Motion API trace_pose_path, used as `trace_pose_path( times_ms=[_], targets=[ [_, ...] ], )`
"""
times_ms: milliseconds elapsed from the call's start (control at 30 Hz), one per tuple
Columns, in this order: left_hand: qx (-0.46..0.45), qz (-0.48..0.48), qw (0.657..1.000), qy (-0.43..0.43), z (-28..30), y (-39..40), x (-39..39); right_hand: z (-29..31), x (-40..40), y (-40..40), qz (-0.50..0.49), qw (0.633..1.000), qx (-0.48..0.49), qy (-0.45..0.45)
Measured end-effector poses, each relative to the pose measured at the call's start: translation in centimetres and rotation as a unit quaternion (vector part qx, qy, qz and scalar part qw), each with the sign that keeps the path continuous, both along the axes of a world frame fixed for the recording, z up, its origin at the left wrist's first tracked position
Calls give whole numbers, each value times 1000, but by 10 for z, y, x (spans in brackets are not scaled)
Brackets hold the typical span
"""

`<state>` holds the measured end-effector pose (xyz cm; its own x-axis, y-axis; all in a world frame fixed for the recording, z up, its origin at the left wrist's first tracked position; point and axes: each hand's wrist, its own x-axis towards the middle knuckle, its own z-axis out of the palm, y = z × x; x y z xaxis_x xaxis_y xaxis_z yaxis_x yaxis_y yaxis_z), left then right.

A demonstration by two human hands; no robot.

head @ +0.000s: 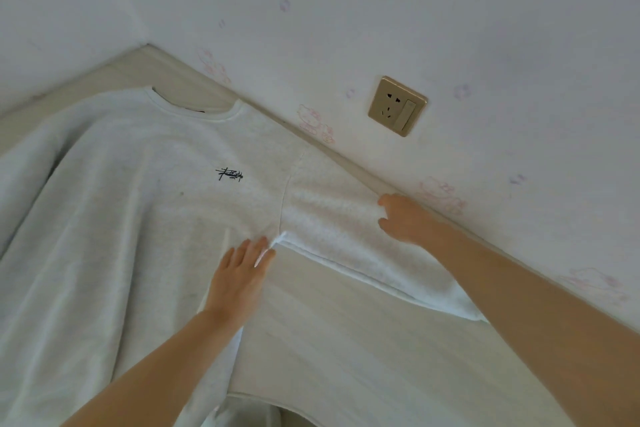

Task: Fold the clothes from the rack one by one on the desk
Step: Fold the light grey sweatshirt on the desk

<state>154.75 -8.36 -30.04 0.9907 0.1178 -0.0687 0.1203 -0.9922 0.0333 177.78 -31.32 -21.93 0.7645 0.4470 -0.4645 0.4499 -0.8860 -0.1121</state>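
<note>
Two hands are working one pale grey sweatshirt (138,201) that is lying front-up on the light wood-grain counter (346,340) by the wall: my left hand (239,274) is pressing flat at the armpit with its grip relaxed and fingers straight, while my right hand (401,218) is curling its grip onto the sleeve (346,229). I'm judging the sleeve fold is underway, so I'm keeping the left as an anchor and drawing the soft, fleecy, limp knit across evenly, watching for ripples at the ribbed collar (207,114).
</note>
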Motion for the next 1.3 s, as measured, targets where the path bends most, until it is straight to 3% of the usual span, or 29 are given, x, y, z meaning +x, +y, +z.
trace_pose_path(
  times_ms=[200,433,667,900,1033,1133,1300],
  targets=[
    [-27,62,997,-42,6,6,-9,-8,20,89,52,998,30,34],
    [-61,147,987,-24,6,0,-2,-12,61,135,30,998,5,59],
    [-68,221,972,-48,-1,-6,11,-34,91,151,-19,998,-4,57],
    [-95,232,961,-115,-3,-6,9,-46,95,159,-21,998,-46,33],
    [-132,279,940,-142,-6,-2,3,-44,94,158,-33,998,14,45],
    [-117,275,947,-116,-7,-1,5,-40,98,159,-51,996,69,23],
    [-62,278,955,-82,-2,2,13,-35,100,159,-35,998,58,4]
  ],
)
